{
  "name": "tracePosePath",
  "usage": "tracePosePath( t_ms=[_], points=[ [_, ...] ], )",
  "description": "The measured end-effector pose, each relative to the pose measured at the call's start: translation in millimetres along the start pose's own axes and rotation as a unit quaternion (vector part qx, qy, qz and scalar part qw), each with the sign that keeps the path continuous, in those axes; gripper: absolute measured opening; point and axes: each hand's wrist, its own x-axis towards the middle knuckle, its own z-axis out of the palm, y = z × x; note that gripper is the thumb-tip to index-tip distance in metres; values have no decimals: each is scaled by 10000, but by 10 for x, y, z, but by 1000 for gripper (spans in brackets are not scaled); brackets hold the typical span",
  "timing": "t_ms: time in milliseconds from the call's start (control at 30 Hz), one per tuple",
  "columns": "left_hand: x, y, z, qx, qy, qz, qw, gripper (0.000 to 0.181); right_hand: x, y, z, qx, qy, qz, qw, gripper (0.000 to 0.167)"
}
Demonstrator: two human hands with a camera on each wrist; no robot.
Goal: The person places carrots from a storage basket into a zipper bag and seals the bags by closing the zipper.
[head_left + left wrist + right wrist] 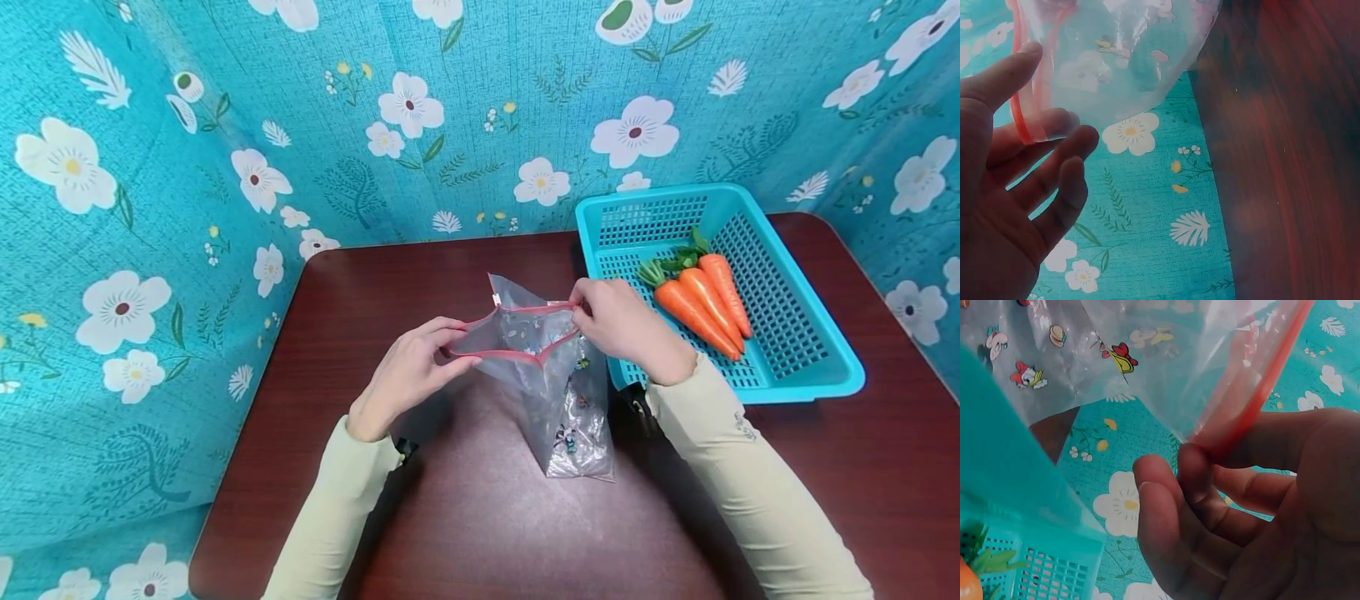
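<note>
1. Pinching a clear bag (566, 400) by its red rim (510, 356), the left hand (416, 367) has thumb and fingers closed on one end.
2. The right hand (618, 321) pinches the opposite end; the bag gapes between them, above the table (345, 317).
3. Tabletop stretches leftward to its edge; rightward, the basket (783, 304) stands near the right hand.
</note>
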Motion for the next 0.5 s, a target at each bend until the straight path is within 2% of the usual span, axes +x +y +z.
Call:
tracePosePath(
  t_ms=[100,233,367,500],
  points=[
    [-2,-16,9,-450,-28,99,9989,35,-24,15,-33,-98,-110,-2,9999,16],
    [-12,-23,16,-820,-58,153,9965,30,-32,36,-55,-244,-218,-7,9995,15],
    [-24,-19,18,-847,-59,237,9961,26,-28,57,-68,-389,-301,43,9988,15],
    [-13,-11,25,-798,168,404,9958,20,-19,82,-96,-491,-425,80,9979,15]
  ],
)
